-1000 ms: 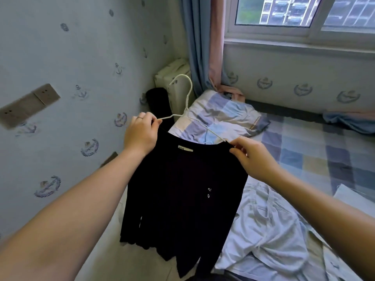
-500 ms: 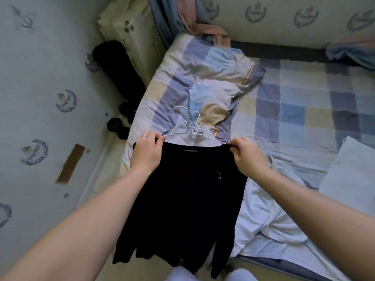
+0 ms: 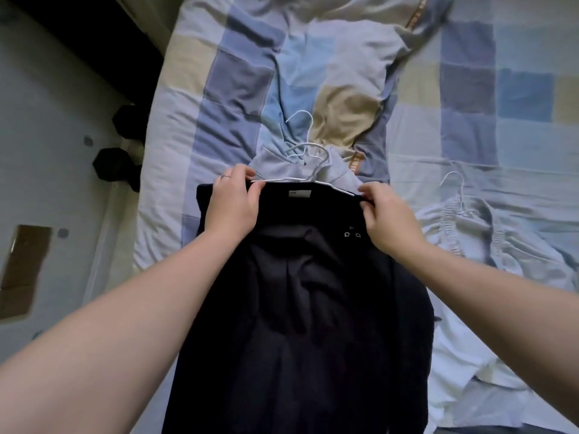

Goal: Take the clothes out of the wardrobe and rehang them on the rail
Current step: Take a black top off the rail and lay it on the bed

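Off the bed's left edge, dark hex dumbbells sit on the floor against the wall. The bed carries a blue, beige and white checked cover, with a checked quilt bunched along its far edge.

The left hand, a ring on one finger, has its fingers curled over the left shoulder of a black top, thumb and forefinger pinching the left end of a white wire hanger.

The black top lies flat on the middle of the bed, collar and white neck label away from the person, body running toward the near edge. The hanger sits inside its neckline, and its hook lies on a pale blue garment just beyond the collar.

The right hand pinches the top's right shoulder together with the hanger's right arm.

Toward the right edge, pale elastic-waisted trousers lie crumpled on a second white hanger.
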`<state>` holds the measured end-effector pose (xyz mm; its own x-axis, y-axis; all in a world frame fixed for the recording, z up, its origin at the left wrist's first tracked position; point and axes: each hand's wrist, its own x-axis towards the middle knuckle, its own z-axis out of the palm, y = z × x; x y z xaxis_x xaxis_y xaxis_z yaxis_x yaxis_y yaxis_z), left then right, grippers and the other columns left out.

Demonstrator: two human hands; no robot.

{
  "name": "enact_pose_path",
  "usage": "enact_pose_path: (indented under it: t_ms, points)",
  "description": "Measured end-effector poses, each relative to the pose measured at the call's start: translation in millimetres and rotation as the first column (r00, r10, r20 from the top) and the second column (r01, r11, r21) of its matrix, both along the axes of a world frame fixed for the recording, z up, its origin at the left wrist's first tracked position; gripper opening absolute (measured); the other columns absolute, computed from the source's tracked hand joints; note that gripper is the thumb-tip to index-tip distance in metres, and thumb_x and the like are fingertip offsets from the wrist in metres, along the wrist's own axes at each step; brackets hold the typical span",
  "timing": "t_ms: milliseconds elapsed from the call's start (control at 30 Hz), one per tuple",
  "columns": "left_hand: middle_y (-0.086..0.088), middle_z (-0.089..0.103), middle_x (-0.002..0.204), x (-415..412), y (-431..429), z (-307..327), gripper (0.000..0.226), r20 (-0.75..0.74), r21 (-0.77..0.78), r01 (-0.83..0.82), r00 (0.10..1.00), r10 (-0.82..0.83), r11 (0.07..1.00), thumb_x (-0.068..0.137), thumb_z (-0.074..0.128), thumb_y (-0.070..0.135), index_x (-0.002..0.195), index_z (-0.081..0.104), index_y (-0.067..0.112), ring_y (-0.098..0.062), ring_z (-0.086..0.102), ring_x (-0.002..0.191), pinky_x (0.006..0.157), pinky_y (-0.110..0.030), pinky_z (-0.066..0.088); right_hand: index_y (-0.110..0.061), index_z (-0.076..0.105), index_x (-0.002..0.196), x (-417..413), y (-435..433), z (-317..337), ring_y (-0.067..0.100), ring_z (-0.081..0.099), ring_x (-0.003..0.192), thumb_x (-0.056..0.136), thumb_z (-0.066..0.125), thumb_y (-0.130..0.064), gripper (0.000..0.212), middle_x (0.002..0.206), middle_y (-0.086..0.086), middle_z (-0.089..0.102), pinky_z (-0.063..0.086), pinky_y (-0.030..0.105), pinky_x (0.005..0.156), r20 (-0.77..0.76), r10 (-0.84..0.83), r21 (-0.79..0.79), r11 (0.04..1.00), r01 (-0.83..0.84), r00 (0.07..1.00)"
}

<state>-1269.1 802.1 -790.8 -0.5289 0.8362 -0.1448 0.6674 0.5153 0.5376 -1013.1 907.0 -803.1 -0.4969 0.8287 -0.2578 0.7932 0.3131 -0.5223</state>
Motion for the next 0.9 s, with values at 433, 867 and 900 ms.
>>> enact_pose_path:
  t_ms: [433,867,900]
  points:
    - [-0.012,0.016,0.165,-12,11,-36,0.071,-0.04,-0.125,0.042,0.998,-0.047,0.991,0.098,0.057,0.038,0.156,0.024,0.017,-0.033,0.006,0.152,0.123,-0.043,0.007,-0.027,0.005,0.156,-19,16,-37,0.021,0.005,0.15,0.099,0.039,-0.047,0.07,0.164,-0.006,0.009,0.012,0.049,0.118,0.231,0.016,0.003,1.0,-0.017,0.973]
    - [-0.001,-0.011,0.167,109,-86,133,0.07,-0.098,-0.364,0.037,0.992,-0.078,0.931,0.101,0.032,0.059,0.159,0.002,0.032,-0.023,-0.016,0.152,0.123,-0.046,-0.006,-0.033,-0.003,0.155,57,-49,129,0.017,-0.006,0.15,0.099,0.027,-0.055,0.068,0.163,-0.012,-0.006,0.004,0.045,0.12,0.289,0.284,-0.047,0.958,-0.282,0.914]
    - [-0.002,-0.01,0.167,120,-96,149,0.07,-0.105,-0.362,0.017,0.993,-0.059,0.932,0.101,0.029,0.06,0.159,0.002,0.032,-0.023,-0.016,0.152,0.123,-0.047,-0.006,-0.033,-0.005,0.155,64,-58,143,0.016,-0.008,0.15,0.099,0.026,-0.055,0.067,0.163,-0.013,-0.007,0.003,0.045,0.121,0.285,0.325,-0.047,0.944,-0.325,0.902]
